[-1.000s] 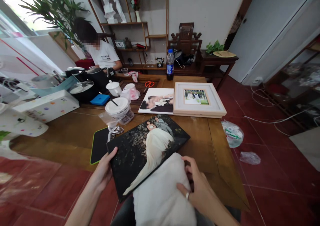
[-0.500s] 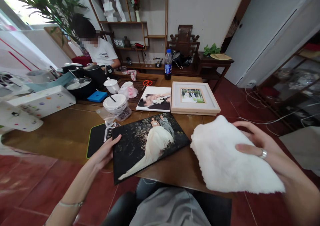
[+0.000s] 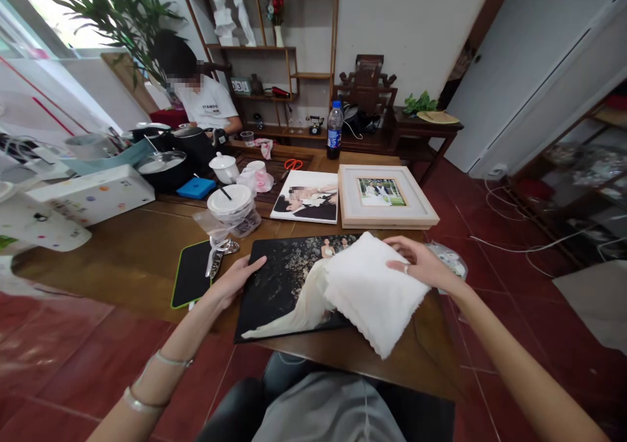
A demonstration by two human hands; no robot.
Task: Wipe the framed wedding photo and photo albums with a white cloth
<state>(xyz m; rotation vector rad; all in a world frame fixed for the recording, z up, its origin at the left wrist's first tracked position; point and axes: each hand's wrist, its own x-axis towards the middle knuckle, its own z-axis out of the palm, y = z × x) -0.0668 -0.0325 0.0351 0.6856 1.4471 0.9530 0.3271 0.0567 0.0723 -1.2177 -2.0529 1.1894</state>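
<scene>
My left hand grips the left edge of a dark wedding photo panel, thumb on its face and the other fingers behind. The panel shows a figure in a long white dress. My right hand, with a ring on one finger, is closed on the upper right corner of a white fluffy cloth. This cloth covers the right part of the panel. Behind them lie a second photo panel with a white edge and a pale wooden picture frame.
A lidded plastic tub, a black mat with a green edge, red-handled scissors and a dark drink bottle are on the wooden table. Another person sits at the far left. A clear plastic bag sits beyond my right wrist.
My right hand has brought the white cloth left, from beside the photo panel to over its right part. The panel has turned a little flatter and moved slightly right with my left hand.
</scene>
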